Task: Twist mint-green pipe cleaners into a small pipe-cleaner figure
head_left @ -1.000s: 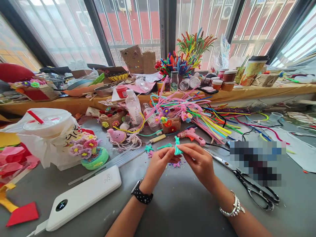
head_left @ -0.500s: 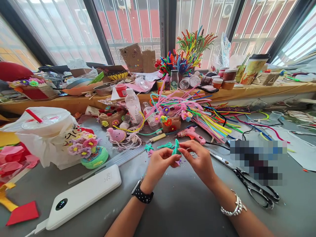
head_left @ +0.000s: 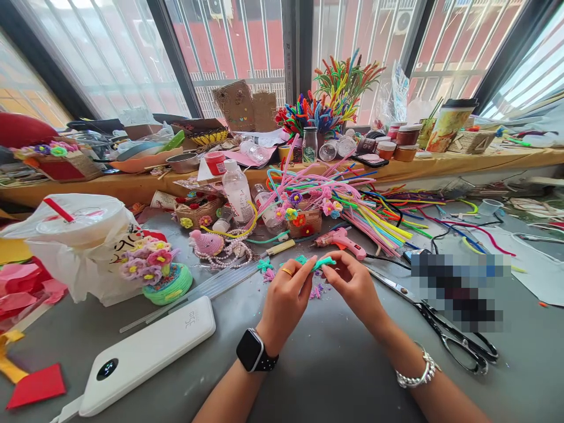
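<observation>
Between my two hands is a small folded piece of green pipe cleaner (head_left: 324,262), held above the grey table. My left hand (head_left: 288,294), with a ring and a black watch, pinches its left end. The fingertips of my right hand (head_left: 355,285) are closed on its right end. Just behind my left hand lies a green pipe-cleaner flower (head_left: 265,265), and another green piece is partly hidden by the fingers. Small purple pipe-cleaner bits (head_left: 316,291) lie beneath my hands.
A pink glue gun (head_left: 341,241) and a bundle of pipe cleaners (head_left: 374,217) lie behind my hands. Large scissors (head_left: 440,329) are at right. A white power bank (head_left: 150,355), clear glue sticks (head_left: 220,279) and a bagged drink cup (head_left: 83,235) stand or lie at left.
My left hand has turned over, so its back and the watch face now show. The green piece has tipped from upright to nearly level, still between both hands.
</observation>
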